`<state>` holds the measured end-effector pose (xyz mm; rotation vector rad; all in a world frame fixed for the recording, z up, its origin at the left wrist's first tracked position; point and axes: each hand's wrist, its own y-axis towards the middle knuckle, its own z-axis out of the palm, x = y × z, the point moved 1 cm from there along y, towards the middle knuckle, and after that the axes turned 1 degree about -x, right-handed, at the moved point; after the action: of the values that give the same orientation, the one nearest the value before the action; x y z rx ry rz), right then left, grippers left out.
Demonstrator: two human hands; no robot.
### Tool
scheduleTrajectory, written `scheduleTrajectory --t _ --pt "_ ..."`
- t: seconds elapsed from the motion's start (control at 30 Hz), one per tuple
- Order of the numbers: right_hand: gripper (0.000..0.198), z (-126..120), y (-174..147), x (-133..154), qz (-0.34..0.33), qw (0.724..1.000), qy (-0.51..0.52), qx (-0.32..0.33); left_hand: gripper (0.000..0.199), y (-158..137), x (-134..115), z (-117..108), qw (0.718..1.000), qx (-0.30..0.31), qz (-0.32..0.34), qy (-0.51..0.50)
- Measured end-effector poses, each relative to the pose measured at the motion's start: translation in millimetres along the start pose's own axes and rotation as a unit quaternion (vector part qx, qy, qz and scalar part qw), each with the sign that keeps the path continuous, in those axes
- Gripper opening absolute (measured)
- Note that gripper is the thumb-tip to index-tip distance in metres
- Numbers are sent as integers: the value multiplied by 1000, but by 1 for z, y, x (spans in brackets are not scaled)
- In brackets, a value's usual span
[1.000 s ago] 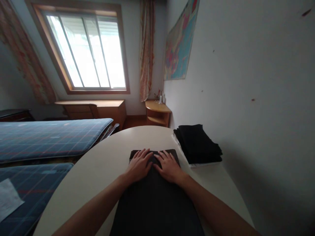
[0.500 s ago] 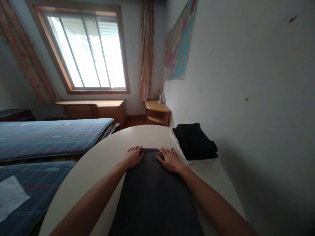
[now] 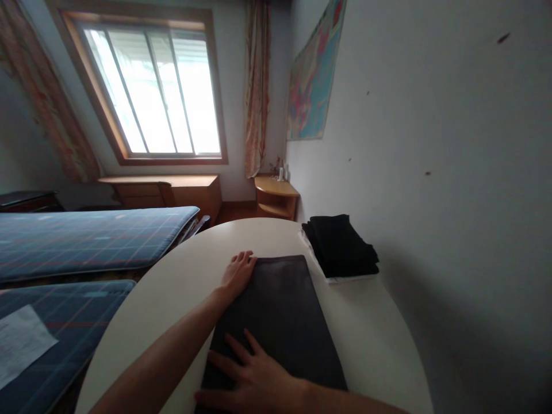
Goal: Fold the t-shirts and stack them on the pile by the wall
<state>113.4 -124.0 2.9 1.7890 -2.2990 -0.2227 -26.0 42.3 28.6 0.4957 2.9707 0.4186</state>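
A pair of dark grey trousers, folded into a long strip, lies flat with its banded edge at the far end. At the strip's far left corner is my left hand, its fingers drawn together and closed on the edge; the fingertips are partly hidden. My right hand rests nearer to me with fingers spread over the cloth, reaching across to its left edge. It is open and grips nothing.
The trousers lie on a round white table. Black folded cloths are stacked at its right, by the wall. To the left are plaid mattresses with a sheet of paper. A desk and corner shelf stand beyond.
My right hand has left the far edge and come back towards me, across to the left side of the trousers. My left hand has turned and its fingers have drawn in at the corner.
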Motion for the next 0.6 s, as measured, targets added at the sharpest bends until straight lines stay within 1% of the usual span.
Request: scheduleTrajectory --t 0.07,0.13,0.2,0.27,0.3,0.33,0.4,0.47,0.53,0.6 --pt "50 7 -1 -2 2 1000 -7 -2 36 -4 -15 -3 1000 -7 -11 -4" --pt "47 4 -3 -5 -3 1000 0 -3 40 -12 -31 -1 999 -14 -30 -10" --pt "40 -9 -9 -7 -17 999 28 1 49 -21 -43 5 998 -7 -55 -25" --pt "34 -28 -22 -9 -23 997 75 9 57 -31 -49 11 996 14 -71 -47" --pt "34 -39 -30 -10 -11 995 101 12 58 -35 -49 14 995 23 -74 -58" --pt "40 -49 -39 -11 8 992 129 16 59 -39 -49 17 995 30 -72 -66" --pt "53 -65 -58 -13 91 981 168 28 60 -43 -48 20 995 29 -62 -71" --pt "63 -71 -72 -13 153 967 197 45 59 -44 -47 21 996 23 -61 -68" --pt "66 -72 -79 -12 178 958 218 59 60 -42 -46 20 995 28 -64 -66" --pt "63 -71 -77 -15 181 954 230 58 62 -38 -44 19 994 44 -69 -68"
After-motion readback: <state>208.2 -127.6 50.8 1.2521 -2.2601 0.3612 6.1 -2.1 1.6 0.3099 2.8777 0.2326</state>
